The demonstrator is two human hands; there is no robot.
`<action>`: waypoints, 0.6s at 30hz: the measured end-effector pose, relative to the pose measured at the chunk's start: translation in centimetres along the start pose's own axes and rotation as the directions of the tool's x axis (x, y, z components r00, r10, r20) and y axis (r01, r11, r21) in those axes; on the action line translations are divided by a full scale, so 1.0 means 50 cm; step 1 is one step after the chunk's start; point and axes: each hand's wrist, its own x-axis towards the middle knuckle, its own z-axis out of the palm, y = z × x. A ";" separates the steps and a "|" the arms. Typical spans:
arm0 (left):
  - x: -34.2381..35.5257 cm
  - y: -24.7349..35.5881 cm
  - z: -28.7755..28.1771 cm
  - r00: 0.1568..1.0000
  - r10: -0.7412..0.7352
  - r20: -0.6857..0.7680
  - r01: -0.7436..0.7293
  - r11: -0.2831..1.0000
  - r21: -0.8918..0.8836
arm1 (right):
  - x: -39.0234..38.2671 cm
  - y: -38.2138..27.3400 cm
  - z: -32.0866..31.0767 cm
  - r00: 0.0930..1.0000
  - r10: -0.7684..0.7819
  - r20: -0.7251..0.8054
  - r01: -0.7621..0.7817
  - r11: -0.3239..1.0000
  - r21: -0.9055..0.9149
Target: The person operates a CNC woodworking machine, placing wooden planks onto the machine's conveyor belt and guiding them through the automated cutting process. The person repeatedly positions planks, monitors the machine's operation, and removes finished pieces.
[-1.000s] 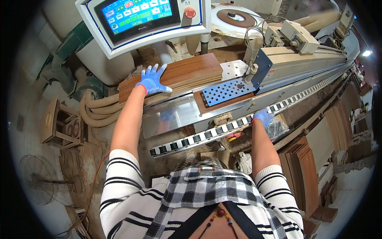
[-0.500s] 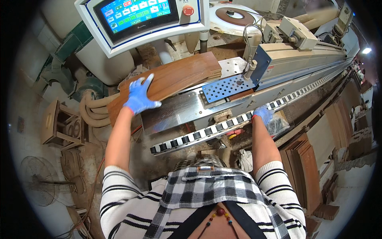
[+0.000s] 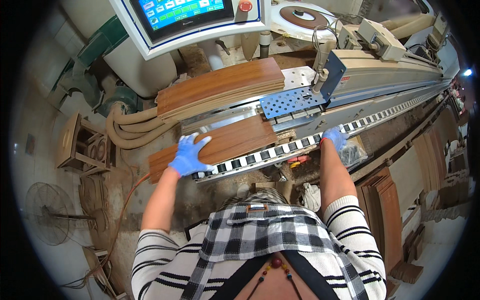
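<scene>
My left hand, in a blue glove, lies spread over a brown wood-grain board, its fingers apart on the near left part. The board slants across the machine's metal bed, beside the roller rail. Its right end lies close to the blue perforated plate. My right hand, also gloved in blue, is on the roller rail farther right, with its fingers bunched around the rail's edge. Behind the board, a stack of similar boards sits on the bed.
A control panel with a lit screen and red button stands above the stack. The long machine body runs off to the right. More boards lean at the lower right. A fan and wooden stool stand at left.
My left hand has moved toward me, and a board has come from the top of the stack to beside the roller rail. My right hand stays on the rail.
</scene>
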 end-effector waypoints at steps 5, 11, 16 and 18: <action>0.140 0.051 0.046 0.993 0.100 -0.070 -0.096 0.994 0.053 | 0.008 0.002 0.003 1.000 -0.007 0.000 0.007 1.000 -0.014; 0.216 0.106 0.075 0.974 0.100 -0.204 -0.086 0.993 0.076 | 0.003 0.003 -0.003 1.000 -0.023 0.008 0.023 0.999 -0.023; 0.203 0.123 0.115 0.914 0.019 -0.406 -0.019 1.000 0.003 | -0.006 -0.003 -0.007 1.000 -0.012 0.001 0.012 1.000 -0.005; 0.174 0.107 0.124 0.862 -0.015 -0.506 0.021 1.000 0.006 | -0.003 -0.003 -0.007 1.000 -0.002 0.000 0.002 1.000 -0.003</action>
